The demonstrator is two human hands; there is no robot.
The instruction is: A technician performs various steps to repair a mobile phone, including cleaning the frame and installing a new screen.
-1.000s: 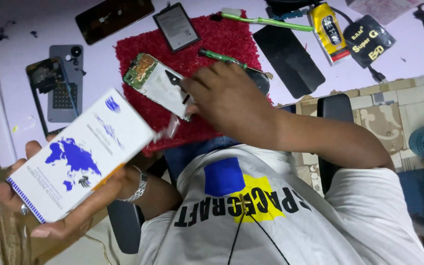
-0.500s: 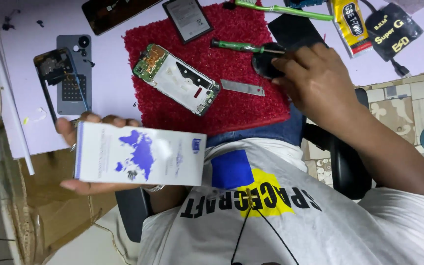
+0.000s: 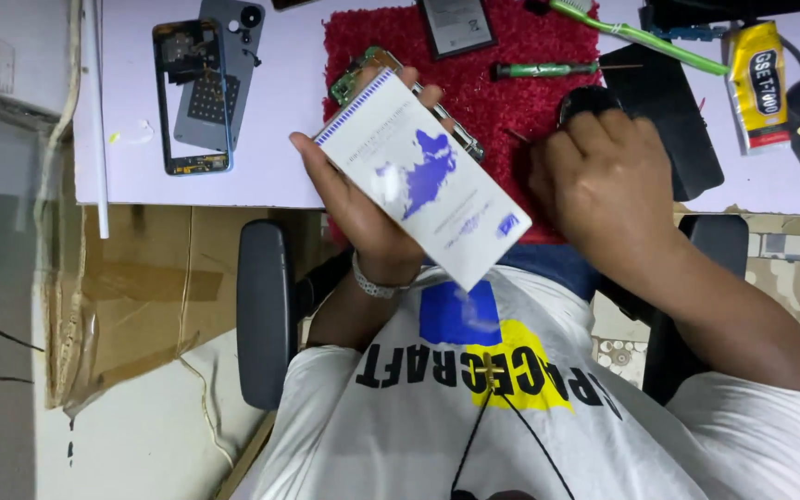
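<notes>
The left hand (image 3: 363, 208) grips a white box with a blue map print (image 3: 423, 181), held tilted above the red mat (image 3: 511, 111) on the pale bench (image 3: 289, 139). Left of it lies an opened phone frame (image 3: 194, 97); below, a cardboard-lined floor (image 3: 141, 287). To its right, the right hand (image 3: 604, 181) rests curled on the mat's edge; whether it holds anything, I cannot tell.

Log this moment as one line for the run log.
left hand: holds white box | right hand: on red mat, by black round thing | green screwdriver: on mat
</notes>
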